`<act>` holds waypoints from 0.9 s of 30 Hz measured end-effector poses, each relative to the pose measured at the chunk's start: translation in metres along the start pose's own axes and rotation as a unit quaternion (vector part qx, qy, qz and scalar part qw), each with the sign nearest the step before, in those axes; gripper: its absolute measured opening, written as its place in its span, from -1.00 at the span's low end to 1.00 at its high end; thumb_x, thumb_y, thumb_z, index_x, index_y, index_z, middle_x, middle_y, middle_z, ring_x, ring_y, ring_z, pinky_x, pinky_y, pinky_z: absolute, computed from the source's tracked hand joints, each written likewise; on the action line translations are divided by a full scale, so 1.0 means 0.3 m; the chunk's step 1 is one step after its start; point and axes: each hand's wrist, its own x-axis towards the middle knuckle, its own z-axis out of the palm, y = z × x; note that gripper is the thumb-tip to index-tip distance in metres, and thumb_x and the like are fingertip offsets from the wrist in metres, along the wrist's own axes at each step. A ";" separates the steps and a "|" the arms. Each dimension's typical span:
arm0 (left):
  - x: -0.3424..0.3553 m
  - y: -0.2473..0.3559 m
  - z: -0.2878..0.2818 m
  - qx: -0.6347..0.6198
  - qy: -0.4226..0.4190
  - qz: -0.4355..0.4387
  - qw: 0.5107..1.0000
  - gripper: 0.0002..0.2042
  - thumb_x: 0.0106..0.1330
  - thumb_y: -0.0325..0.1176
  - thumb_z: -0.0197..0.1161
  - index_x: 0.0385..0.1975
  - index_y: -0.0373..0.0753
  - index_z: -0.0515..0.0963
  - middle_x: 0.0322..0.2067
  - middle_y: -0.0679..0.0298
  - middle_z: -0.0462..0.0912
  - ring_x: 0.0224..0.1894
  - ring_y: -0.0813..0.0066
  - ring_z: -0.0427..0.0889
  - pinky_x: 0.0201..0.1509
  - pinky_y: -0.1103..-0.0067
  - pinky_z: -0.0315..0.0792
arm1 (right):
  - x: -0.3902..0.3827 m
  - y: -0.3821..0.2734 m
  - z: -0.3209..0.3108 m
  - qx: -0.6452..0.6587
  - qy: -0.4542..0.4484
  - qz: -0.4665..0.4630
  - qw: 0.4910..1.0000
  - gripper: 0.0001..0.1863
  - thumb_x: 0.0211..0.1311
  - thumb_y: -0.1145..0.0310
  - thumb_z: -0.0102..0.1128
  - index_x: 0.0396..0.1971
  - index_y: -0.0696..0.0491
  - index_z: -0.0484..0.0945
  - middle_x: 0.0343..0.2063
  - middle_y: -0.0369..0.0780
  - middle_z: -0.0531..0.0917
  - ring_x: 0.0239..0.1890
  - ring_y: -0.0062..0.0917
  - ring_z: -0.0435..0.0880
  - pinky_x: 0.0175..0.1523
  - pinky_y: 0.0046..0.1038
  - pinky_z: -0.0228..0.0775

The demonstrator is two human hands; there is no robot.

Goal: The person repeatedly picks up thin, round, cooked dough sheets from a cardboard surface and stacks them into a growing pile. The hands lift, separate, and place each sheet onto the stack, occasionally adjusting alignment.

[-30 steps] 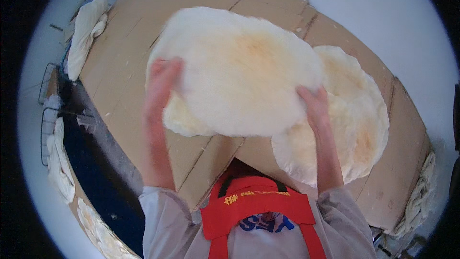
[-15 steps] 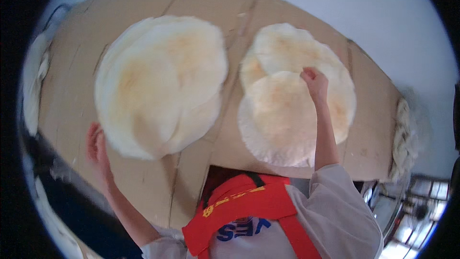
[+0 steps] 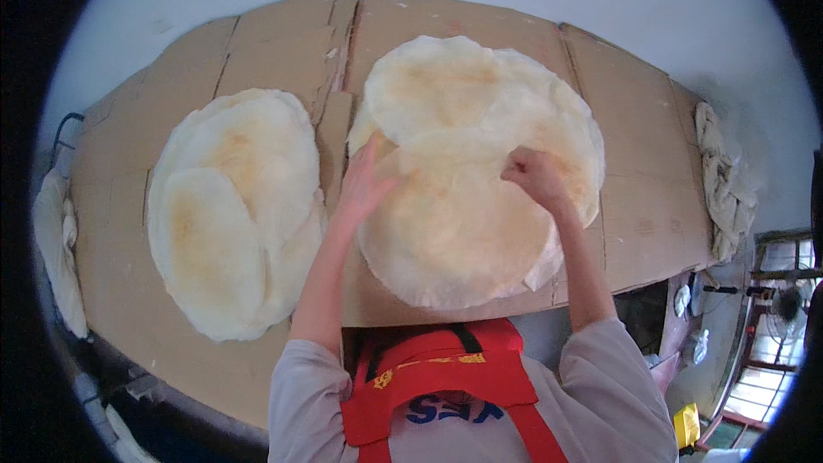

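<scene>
A pile of large round thin flatbreads (image 3: pixel 480 171) lies on the cardboard-covered table (image 3: pixel 634 214), pale with light brown patches. My left hand (image 3: pixel 364 184) rests flat with spread fingers on the left edge of the top flatbread. My right hand (image 3: pixel 533 176) pinches the top sheet near its middle right. A second pile of flatbreads (image 3: pixel 236 210) lies to the left, untouched.
A crumpled cloth (image 3: pixel 724 176) hangs at the table's right end and another cloth (image 3: pixel 56 249) at the left end. A metal rack (image 3: pixel 776 309) stands at lower right beside a yellow object (image 3: pixel 686 424). I wear a red apron (image 3: pixel 437 377).
My left hand has left the left pile and come across to the right pile. My right hand stays on that pile, lower on the top sheet. The view has shifted right.
</scene>
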 end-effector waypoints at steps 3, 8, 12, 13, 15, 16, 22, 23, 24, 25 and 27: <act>0.043 -0.032 -0.065 -0.191 -0.038 -0.054 0.979 -0.37 -0.05 -0.41 0.24 0.08 -0.33 0.17 -0.11 0.11 0.45 -0.11 0.39 0.45 0.00 0.52 0.27 | -0.001 -0.259 -0.163 0.029 0.092 -0.174 0.980 -0.83 -0.19 0.49 0.19 -0.68 0.15 0.34 -0.67 -0.19 0.33 -0.53 -0.39 0.36 -0.42 -0.41 0.20; 0.138 0.079 -0.405 -0.344 -0.031 -0.018 0.938 -0.74 0.03 -0.44 0.17 -0.23 -0.30 0.47 -0.44 0.30 0.58 -0.38 0.61 0.50 -0.15 0.68 0.32 | -0.014 -0.683 -0.349 -0.067 0.277 -0.362 0.887 -0.86 -0.18 0.48 0.18 -0.67 0.10 0.37 -0.66 -0.19 0.34 -0.52 -0.33 0.37 -0.42 -0.40 0.24; 0.057 0.119 -0.859 -0.326 0.172 0.046 0.929 -0.87 0.11 -0.45 0.10 -0.36 -0.29 0.51 -0.51 0.34 0.54 -0.38 0.58 0.52 -0.24 0.67 0.36 | 0.024 -0.886 -0.315 -0.104 0.374 -0.449 0.805 -0.89 -0.15 0.43 0.17 -0.61 0.09 0.42 -0.61 -0.19 0.44 -0.49 -0.31 0.44 -0.42 -0.39 0.28; 0.017 0.119 -0.941 -0.324 0.224 0.031 0.918 -0.88 0.12 -0.45 0.08 -0.37 -0.28 0.50 -0.49 0.34 0.54 -0.37 0.56 0.52 -0.22 0.66 0.36 | 0.067 -0.927 -0.305 -0.098 0.393 -0.459 0.791 -0.89 -0.14 0.42 0.16 -0.58 0.08 0.43 -0.60 -0.19 0.47 -0.48 -0.31 0.46 -0.42 -0.39 0.29; -0.047 0.115 -1.029 -0.315 0.259 0.004 0.913 -0.87 0.15 -0.45 0.06 -0.33 -0.28 0.50 -0.43 0.32 0.54 -0.34 0.54 0.52 -0.18 0.64 0.36 | 0.216 -0.991 -0.324 0.031 0.329 -0.433 0.839 -0.87 -0.18 0.42 0.18 -0.53 0.09 0.50 -0.63 -0.24 0.44 -0.49 -0.43 0.46 -0.47 -0.42 0.30; -0.110 0.095 -1.065 -0.305 0.258 -0.015 0.917 -0.85 0.15 -0.45 0.05 -0.30 -0.28 0.49 -0.38 0.31 0.54 -0.31 0.53 0.52 -0.16 0.63 0.35 | 0.254 -1.043 -0.328 0.009 0.274 -0.415 0.867 -0.81 -0.07 0.37 0.14 -0.38 0.03 0.49 -0.47 -0.18 0.46 -0.38 -0.41 0.48 -0.33 -0.42 0.31; -0.279 -0.038 -1.115 -0.280 0.216 -0.038 0.934 -0.66 0.15 -0.42 0.04 -0.04 -0.28 0.37 -0.13 0.23 0.47 -0.06 0.45 0.42 0.00 0.56 0.31 | 0.537 -1.389 -0.163 -0.118 0.143 -0.491 0.851 -0.75 -0.08 0.36 0.06 -0.31 -0.02 0.52 -0.44 -0.21 0.59 -0.34 -0.35 0.55 -0.29 -0.35 0.37; -0.286 -0.057 -1.123 -0.252 0.208 -0.040 0.944 -0.64 0.14 -0.43 0.04 -0.02 -0.28 0.35 -0.11 0.23 0.46 -0.05 0.45 0.42 0.01 0.56 0.30 | 0.600 -1.439 -0.114 -0.161 0.168 -0.494 0.838 -0.73 -0.07 0.36 0.03 -0.28 -0.04 0.52 -0.42 -0.20 0.59 -0.33 -0.35 0.56 -0.27 -0.34 0.39; -0.287 -0.083 -1.134 -0.233 0.192 -0.052 0.952 -0.64 0.13 -0.42 0.05 -0.02 -0.28 0.36 -0.12 0.23 0.47 -0.05 0.45 0.42 0.01 0.56 0.30 | 0.657 -1.476 -0.082 -0.170 0.176 -0.473 0.847 -0.72 -0.07 0.36 0.03 -0.27 -0.06 0.52 -0.42 -0.20 0.60 -0.32 -0.34 0.56 -0.27 -0.33 0.39; -0.300 -0.098 -1.157 -0.209 0.180 -0.067 0.959 -0.63 0.12 -0.42 0.05 -0.03 -0.28 0.36 -0.12 0.23 0.47 -0.05 0.45 0.42 0.01 0.56 0.30 | 0.704 -1.518 -0.060 -0.173 0.183 -0.455 0.854 -0.71 -0.07 0.37 0.03 -0.26 -0.08 0.53 -0.42 -0.20 0.60 -0.31 -0.33 0.56 -0.26 -0.32 0.40; -0.382 -0.147 -1.216 -0.175 0.182 -0.102 0.962 -0.65 0.14 -0.40 0.05 -0.05 -0.30 0.37 -0.15 0.22 0.49 -0.11 0.46 0.46 -0.02 0.57 0.32 | 0.714 -1.654 -0.010 -0.179 0.184 -0.458 0.851 -0.71 -0.08 0.37 0.02 -0.26 -0.09 0.53 -0.40 -0.19 0.60 -0.29 -0.32 0.56 -0.26 -0.31 0.40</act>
